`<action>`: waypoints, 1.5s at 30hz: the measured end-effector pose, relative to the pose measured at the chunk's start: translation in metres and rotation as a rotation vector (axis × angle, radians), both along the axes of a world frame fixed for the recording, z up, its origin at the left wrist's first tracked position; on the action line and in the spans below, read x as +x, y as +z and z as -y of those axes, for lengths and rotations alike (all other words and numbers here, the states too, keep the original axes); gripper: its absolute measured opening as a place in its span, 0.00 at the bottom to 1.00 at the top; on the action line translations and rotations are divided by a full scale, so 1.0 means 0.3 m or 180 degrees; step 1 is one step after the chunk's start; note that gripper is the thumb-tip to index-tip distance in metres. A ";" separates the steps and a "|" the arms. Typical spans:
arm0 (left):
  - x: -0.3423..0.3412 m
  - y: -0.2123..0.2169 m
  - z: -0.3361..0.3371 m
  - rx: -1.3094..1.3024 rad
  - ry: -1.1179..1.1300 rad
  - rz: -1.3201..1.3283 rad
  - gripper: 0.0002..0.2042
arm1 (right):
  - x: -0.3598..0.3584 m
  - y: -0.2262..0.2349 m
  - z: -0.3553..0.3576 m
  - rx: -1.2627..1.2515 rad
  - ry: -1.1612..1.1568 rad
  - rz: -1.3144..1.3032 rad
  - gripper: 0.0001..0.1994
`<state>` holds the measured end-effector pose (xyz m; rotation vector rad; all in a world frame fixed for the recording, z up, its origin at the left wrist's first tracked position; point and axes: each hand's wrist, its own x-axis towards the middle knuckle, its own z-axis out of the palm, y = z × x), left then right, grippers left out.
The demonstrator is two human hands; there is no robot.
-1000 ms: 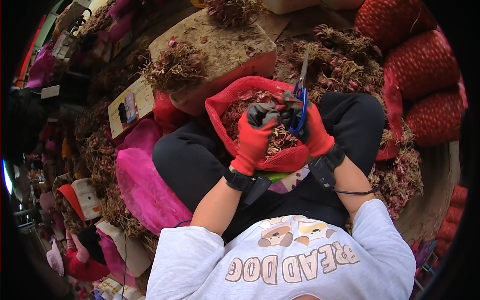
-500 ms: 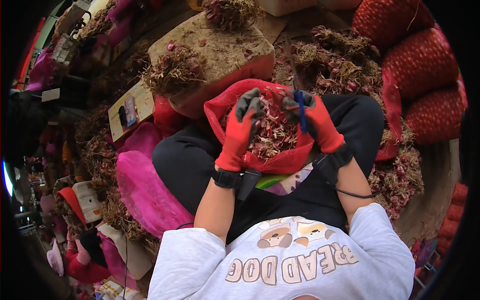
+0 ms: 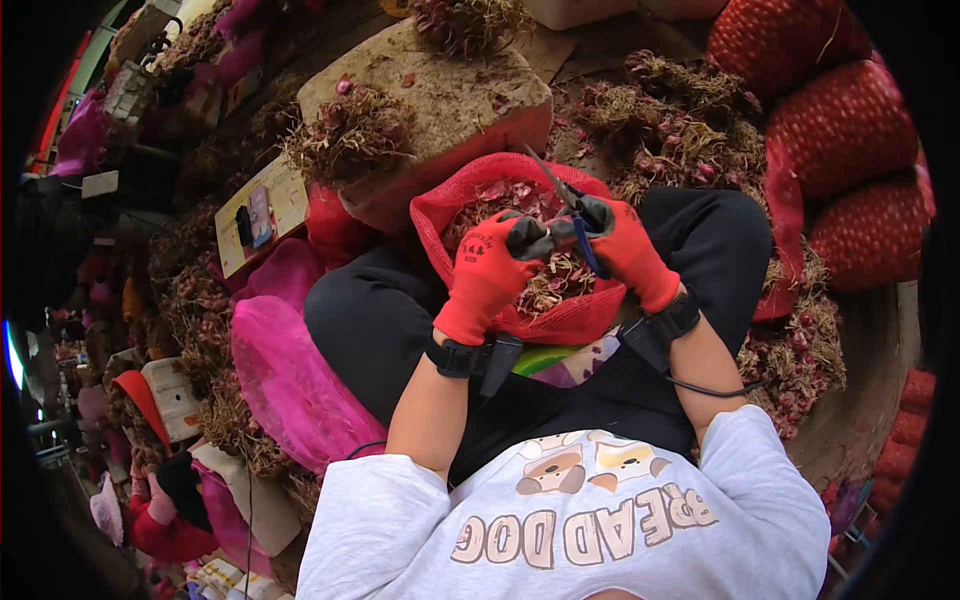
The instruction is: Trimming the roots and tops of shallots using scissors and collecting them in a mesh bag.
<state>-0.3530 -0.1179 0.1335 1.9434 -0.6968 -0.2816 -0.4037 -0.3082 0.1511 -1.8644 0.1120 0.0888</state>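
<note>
A red-gloved left hand [image 3: 492, 265] hovers over an open mesh bag [image 3: 570, 322] of dry scraps [image 3: 568, 287], fingers curled nearly closed; whether they pinch anything cannot be told. Just beside it, the right hand [image 3: 628, 242] has its fingers closed around blue-handled scissors [image 3: 586, 246], pointing forward and left. The bag sits between dark-trousered legs [image 3: 365, 320]; ahead, a dried bunch [image 3: 355, 130] rests on a block [image 3: 450, 90].

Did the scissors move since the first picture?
Yes. The scissors' blades swung left: at first they pointed up, off to the right of the big pale block; now they slant toward it.
</note>
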 end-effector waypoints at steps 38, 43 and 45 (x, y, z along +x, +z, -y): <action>-0.025 0.016 0.044 -0.0536 0.0286 0.0281 0.12 | -0.016 -0.107 -0.015 0.1979 -0.0480 -0.0223 0.12; -0.064 0.065 0.080 -0.0674 -0.0835 0.0581 0.15 | 0.008 -0.135 0.019 0.2964 -0.0899 -0.0722 0.11; -0.091 0.032 0.087 -0.0651 -0.1050 0.0292 0.15 | 0.008 -0.123 0.029 0.3474 -0.0923 -0.0779 0.09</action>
